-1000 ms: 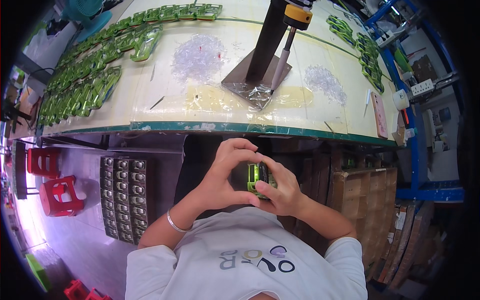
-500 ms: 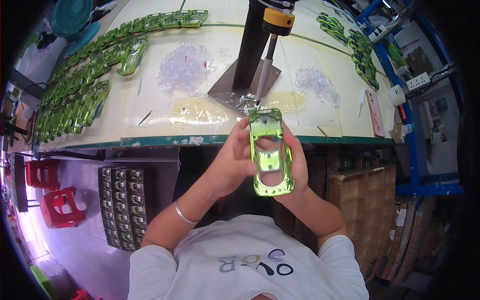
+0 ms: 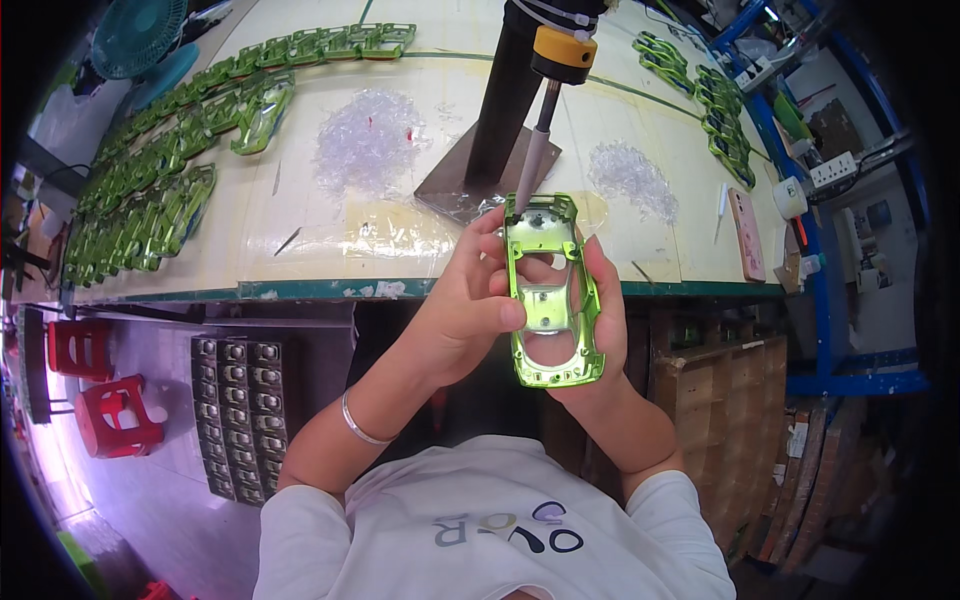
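Note:
Between my hands is a shiny green toy car body shell (image 3: 545,308), its hollow inside turned up. My left hand (image 3: 470,305) grips its left edge, the thumb pressed against the side near the middle. Along the right edge, my right hand (image 3: 603,320) wraps round the shell. The tip of a vertical screwdriver (image 3: 536,160), hung from a yellow-and-black holder, reaches the far left corner of the shell. Whether a screw sits under the tip is too small to tell. Behind the shell rises a dark post on a metal base plate (image 3: 460,172).
Rows of green car shells (image 3: 140,235) line the table's left; more green shells (image 3: 725,125) lie at the right. Two heaps of small clear pieces (image 3: 368,140) flank the post. A pink phone (image 3: 746,235) rests near the right edge. Red stools (image 3: 118,415) stand on the floor.
Both hands have carried the car shell slightly away from me and to the right. Its far left corner has come to the screwdriver tip, and the screwdriver leans a little more.

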`<state>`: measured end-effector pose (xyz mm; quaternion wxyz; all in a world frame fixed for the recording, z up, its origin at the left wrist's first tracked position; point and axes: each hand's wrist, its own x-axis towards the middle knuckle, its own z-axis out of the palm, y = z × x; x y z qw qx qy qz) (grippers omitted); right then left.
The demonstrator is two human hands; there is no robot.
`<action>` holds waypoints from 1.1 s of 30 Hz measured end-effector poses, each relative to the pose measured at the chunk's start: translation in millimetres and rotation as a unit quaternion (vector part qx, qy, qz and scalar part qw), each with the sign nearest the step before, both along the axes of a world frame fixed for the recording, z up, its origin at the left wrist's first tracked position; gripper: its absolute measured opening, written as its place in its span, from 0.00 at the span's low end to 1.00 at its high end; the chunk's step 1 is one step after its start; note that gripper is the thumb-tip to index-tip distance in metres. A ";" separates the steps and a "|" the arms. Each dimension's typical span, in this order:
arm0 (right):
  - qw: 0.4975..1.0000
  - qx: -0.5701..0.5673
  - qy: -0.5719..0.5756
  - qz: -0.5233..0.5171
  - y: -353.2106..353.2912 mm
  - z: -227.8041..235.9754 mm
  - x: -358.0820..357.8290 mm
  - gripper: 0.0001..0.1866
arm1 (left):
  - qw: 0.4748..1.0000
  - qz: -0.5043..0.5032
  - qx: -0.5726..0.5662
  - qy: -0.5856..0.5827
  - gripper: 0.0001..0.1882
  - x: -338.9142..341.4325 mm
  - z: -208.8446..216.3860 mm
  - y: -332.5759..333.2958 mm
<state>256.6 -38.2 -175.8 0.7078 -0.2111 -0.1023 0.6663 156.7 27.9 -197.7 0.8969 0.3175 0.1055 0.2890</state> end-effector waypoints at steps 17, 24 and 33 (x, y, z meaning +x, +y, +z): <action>0.998 -0.040 0.026 -0.032 -4.1 10.9 -5.2 0.34 | 0.999 0.000 0.014 0.029 0.53 0.0 8.6 -2.4; 0.997 -0.024 0.072 -0.001 -6.2 13.8 -3.4 0.36 | 0.999 -0.006 0.020 0.044 0.54 0.9 11.5 -3.2; 0.999 -0.010 0.052 0.013 -7.9 1.7 0.2 0.35 | 0.999 0.006 0.027 0.043 0.53 -0.1 5.4 -6.3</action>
